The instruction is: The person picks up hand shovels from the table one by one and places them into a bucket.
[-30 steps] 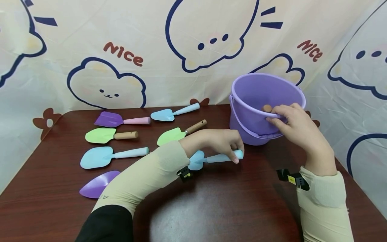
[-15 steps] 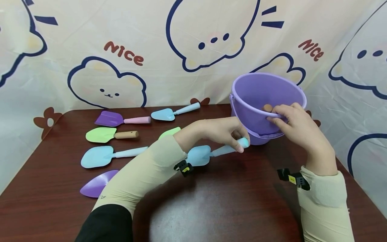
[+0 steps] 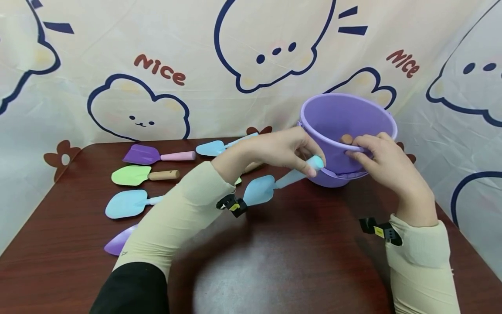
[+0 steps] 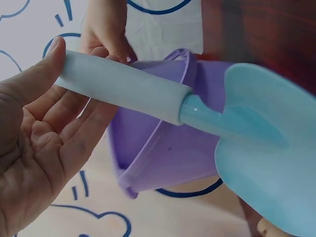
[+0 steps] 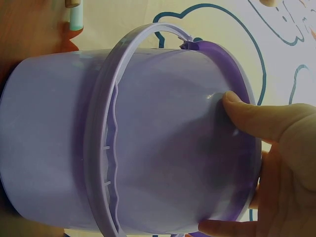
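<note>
My left hand (image 3: pixel 283 147) pinches the pale handle end of a light blue hand trowel (image 3: pixel 259 190), held tilted with its blade low and to the left. The left wrist view shows the handle (image 4: pixel 123 86) between thumb and fingers, the wide blade (image 4: pixel 266 158) at the right. My right hand (image 3: pixel 388 168) grips the near rim of a purple bucket (image 3: pixel 331 159); its thumb (image 5: pixel 247 116) lies on the outer wall. Inside the bucket, a rounded brown end (image 3: pixel 346 139) shows beside the right fingers. The bucket's carrying handle (image 5: pixel 94 148) hangs down its side.
On the brown table (image 3: pixel 294 261) at left lie a purple shovel (image 3: pixel 141 154), a green trowel (image 3: pixel 130 175), a blue trowel (image 3: pixel 126 203) and a purple trowel (image 3: pixel 119 242). Another blue trowel (image 3: pixel 211 148) lies behind my left arm. A printed curtain (image 3: pixel 235 113) stands behind.
My left hand has risen and moved back, lifting the blue trowel's handle, so the trowel now slants more steeply. The right hand and the bucket have stayed in place.
</note>
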`<state>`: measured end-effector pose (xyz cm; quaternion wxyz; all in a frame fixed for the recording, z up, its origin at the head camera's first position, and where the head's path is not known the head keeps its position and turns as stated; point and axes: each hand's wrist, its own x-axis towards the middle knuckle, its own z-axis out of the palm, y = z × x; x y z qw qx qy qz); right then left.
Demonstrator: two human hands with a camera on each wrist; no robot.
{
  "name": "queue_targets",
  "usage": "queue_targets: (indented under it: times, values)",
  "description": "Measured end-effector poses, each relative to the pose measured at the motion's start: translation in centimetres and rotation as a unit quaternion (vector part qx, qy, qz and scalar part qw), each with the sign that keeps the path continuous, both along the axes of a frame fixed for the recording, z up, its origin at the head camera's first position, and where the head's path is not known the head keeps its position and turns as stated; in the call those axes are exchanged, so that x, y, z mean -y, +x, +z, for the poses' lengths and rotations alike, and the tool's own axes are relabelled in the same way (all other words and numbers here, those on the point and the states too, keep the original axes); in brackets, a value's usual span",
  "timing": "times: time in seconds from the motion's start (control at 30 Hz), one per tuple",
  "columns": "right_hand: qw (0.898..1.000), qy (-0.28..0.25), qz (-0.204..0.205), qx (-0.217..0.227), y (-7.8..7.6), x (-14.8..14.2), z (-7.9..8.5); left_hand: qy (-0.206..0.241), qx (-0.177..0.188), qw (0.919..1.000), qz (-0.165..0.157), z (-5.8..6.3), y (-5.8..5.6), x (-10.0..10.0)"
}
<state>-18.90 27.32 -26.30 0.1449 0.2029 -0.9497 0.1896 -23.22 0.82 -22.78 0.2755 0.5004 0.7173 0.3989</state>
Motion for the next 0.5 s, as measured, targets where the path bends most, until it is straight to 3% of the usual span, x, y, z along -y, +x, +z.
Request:
queue_targets:
  times: [0.17, 0.5]
  values:
    - [1.0, -0.005, -0.002, 0.003, 0.0, 0.0, 0.1, 0.018, -0.016, 0.9994, 0.025, 1.7, -0.3, 0.9]
    - [1.0, -0.002, 0.001, 0.002, -0.1, -0.1, -0.1, 0.077, -0.035, 0.9898, 0.114, 4.3, -1.1, 3.1]
